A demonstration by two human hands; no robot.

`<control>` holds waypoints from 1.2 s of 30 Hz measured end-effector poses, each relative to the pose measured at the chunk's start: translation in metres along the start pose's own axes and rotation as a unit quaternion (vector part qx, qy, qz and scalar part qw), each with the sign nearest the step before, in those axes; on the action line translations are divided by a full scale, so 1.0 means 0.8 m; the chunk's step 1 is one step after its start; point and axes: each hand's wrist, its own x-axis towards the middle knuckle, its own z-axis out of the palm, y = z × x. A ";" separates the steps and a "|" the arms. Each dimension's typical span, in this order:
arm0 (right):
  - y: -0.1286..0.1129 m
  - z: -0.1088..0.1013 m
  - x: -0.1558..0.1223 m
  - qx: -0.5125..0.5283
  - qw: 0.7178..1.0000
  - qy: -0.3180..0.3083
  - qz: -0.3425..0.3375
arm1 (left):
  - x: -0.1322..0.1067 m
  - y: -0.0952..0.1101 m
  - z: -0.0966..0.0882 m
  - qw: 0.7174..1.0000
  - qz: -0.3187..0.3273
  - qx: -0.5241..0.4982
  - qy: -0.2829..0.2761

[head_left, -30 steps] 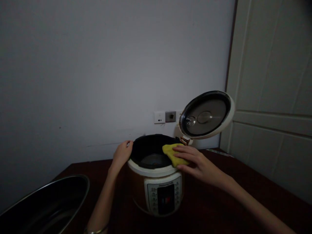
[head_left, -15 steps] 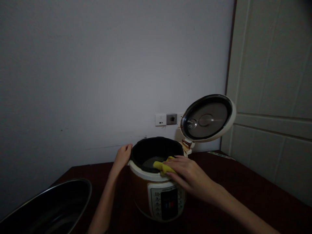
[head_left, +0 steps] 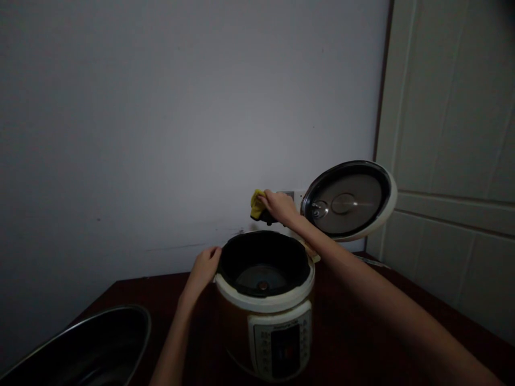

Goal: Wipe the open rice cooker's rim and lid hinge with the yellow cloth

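Observation:
An electric pressure cooker (head_left: 257,305) stands on the dark table with its lid (head_left: 350,201) swung up to the right. Its dark inside shows a round bottom with a small disc in the middle. At the cooker's left rim, my left hand (head_left: 204,268) is closed, gripping the edge. A crumpled yellow cloth (head_left: 257,203) is pinched in my right hand (head_left: 279,206), raised above the back of the cooker in front of the wall. Something dark, perhaps a shadow, shows just below the cloth. My right forearm passes in front of the lid's hinge and partly hides it.
A large dark bowl-like pot (head_left: 80,343) with a shiny rim lies at the lower left, cut off by the frame. Behind the cooker, a wall socket (head_left: 286,194) is partly hidden by my right hand. A pale panelled door (head_left: 450,161) borders the right side.
My right hand has lifted the yellow cloth from the cooker's front rim, up and back toward the wall. My left hand stays on the left rim. The view has shifted slightly.

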 end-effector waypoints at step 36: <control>0.039 0.053 -0.077 0.024 0.977 -0.211 -0.006 | 0.005 -0.007 0.000 1.000 -0.002 0.018 0.008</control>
